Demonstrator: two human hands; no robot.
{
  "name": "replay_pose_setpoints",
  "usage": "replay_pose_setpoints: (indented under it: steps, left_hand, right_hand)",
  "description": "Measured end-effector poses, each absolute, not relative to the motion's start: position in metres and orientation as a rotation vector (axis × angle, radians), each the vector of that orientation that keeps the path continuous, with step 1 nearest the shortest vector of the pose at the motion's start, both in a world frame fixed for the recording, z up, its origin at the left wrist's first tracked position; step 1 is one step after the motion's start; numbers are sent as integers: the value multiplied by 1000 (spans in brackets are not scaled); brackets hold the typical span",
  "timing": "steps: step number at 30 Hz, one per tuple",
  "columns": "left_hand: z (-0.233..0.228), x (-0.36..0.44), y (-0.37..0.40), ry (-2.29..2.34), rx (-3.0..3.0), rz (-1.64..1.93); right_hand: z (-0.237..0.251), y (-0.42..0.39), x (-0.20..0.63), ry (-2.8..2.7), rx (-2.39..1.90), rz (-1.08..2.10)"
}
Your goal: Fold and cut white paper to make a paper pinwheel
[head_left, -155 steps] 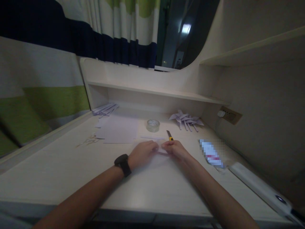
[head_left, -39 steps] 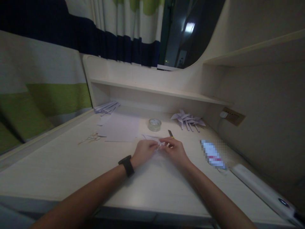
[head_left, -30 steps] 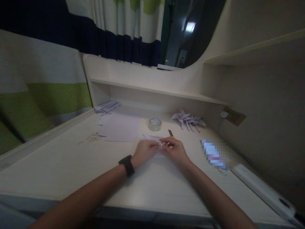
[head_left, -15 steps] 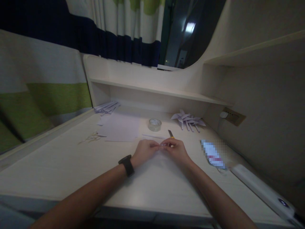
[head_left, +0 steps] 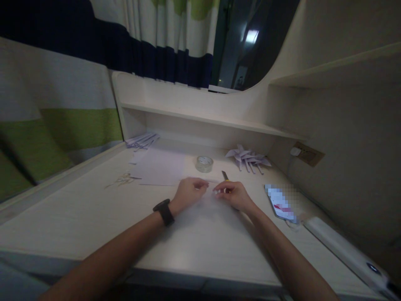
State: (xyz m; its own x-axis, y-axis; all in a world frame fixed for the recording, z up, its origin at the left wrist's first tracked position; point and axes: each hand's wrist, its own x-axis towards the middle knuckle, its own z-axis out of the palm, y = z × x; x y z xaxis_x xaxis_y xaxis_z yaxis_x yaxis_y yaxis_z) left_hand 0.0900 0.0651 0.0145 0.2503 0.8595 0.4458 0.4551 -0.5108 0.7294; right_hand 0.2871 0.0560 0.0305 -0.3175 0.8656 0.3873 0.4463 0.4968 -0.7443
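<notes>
**Pinching a small white piece (head_left: 216, 192) in the right hand (head_left: 234, 195)**

Holding thumb and forefinger narrow around the small white piece, above the middle of the surface (head_left: 194, 246); too small and blurred to make out in detail. Facing it across a little gap, curling the left hand (head_left: 189, 193) with thumb and forefinger close together; impossible to tell whether gripping something or not. Wearing a black watch (head_left: 164, 212) on the left wrist.

Just behind the hands, partly covered: a thin pale strip (head_left: 210, 181). Partly hidden by the right hand: a yellow-handled cutter (head_left: 224, 175), angled with blade toward the back. Farther back, lying flat: a roll of tape (head_left: 204, 164).

To the left: white paper (head_left: 159, 167), flat, with thin tan strips (head_left: 121, 179) loosely bunched near its front left corner and a bundle of folded paper sticks (head_left: 142, 140) in the rear corner. At back right: paper pinwheels (head_left: 246, 157), heaped together with stems toward the front. Off to the right: a lit phone (head_left: 278, 202), partly pixelated, near a long white bar (head_left: 344, 248).
</notes>
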Motion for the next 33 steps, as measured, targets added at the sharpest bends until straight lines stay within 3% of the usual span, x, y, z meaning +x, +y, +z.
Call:
replay_pose_setpoints:
  steps: [5,13,22,33]
  left_hand:
    - [20,82,84,1377,2268,1018]
    - [25,125,119,1066,2729,442]
    - [26,131,132,1091,2644,552]
    - [16,88,92,1079,2408,747]
  right_hand:
    - [30,57,294,-2027,-1101,936]
    - [28,53,293,-2024,-1095,1235]
    - [36,52,296,-1933,-1138,1367]
    - [30,58,299,-1902,-1098,1383]
